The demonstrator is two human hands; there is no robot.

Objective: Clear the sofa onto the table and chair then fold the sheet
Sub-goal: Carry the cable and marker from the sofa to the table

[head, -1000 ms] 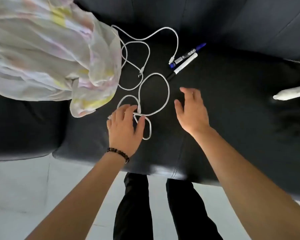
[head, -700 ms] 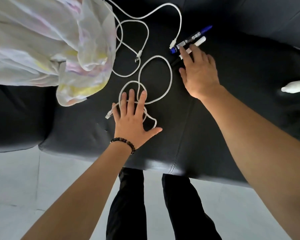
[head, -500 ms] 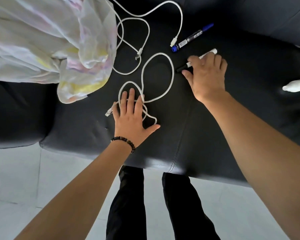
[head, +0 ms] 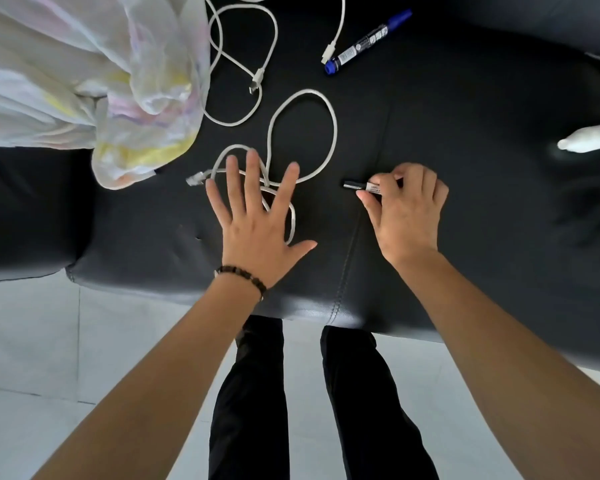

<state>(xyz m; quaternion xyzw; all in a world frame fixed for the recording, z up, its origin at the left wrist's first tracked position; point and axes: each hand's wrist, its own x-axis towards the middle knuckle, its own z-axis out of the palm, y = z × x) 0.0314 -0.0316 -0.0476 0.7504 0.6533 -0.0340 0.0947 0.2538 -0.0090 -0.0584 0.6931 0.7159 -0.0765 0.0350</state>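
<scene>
Right hand (head: pixel 406 216) is pinching the black marker (head: pixel 361 185) in its fingers at the sofa (head: pixel 482 109) seat. Left hand (head: pixel 253 220) is lying flat, fingers splayed, on the white cable (head: pixel 333 133). The sheet (head: pixel 84 64) is sitting bunched at sofa's left; I'd be gathering every cable loop before lifting, avoiding snags.

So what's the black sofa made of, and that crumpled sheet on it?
The sofa looks like leather or fake leather: it is smooth and slightly shiny, with stitched seams. The sheet looks like thin, soft cloth, maybe cotton: it bunches into loose folds and looks a bit see-through near its edge.
</scene>
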